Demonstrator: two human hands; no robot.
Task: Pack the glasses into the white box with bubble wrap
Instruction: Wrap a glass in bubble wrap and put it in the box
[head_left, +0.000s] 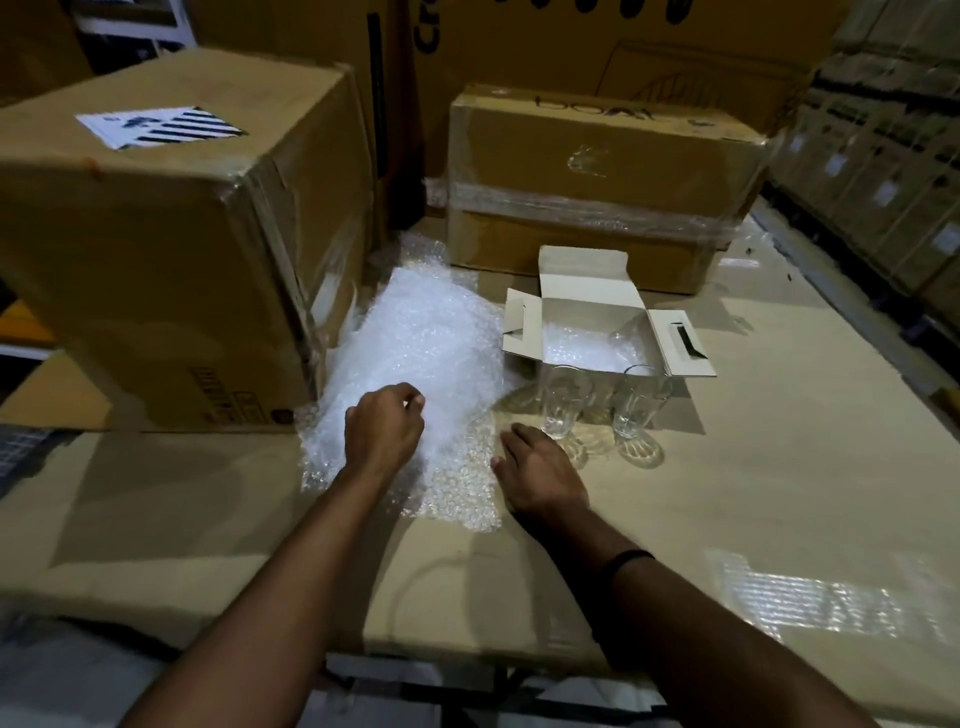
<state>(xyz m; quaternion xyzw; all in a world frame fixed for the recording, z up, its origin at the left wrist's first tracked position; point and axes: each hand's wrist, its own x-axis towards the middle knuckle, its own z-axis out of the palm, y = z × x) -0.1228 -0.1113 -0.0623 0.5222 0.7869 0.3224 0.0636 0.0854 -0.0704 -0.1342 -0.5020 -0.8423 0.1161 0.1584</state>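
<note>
Label (161, 124) on carton (156, 270) unreadable; L hand (384, 431) fingers pinch bubble wrap (431, 332), R hand (540, 473) fingers flat.

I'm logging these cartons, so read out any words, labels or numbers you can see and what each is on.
"Cr": big black letters, cut off at the frame edge, on the back carton.
On top of the wrapped carton: letters too blurred to read.
On the left carton, the striped label: too small to read.
Low on its side, black print: blurred.
</note>
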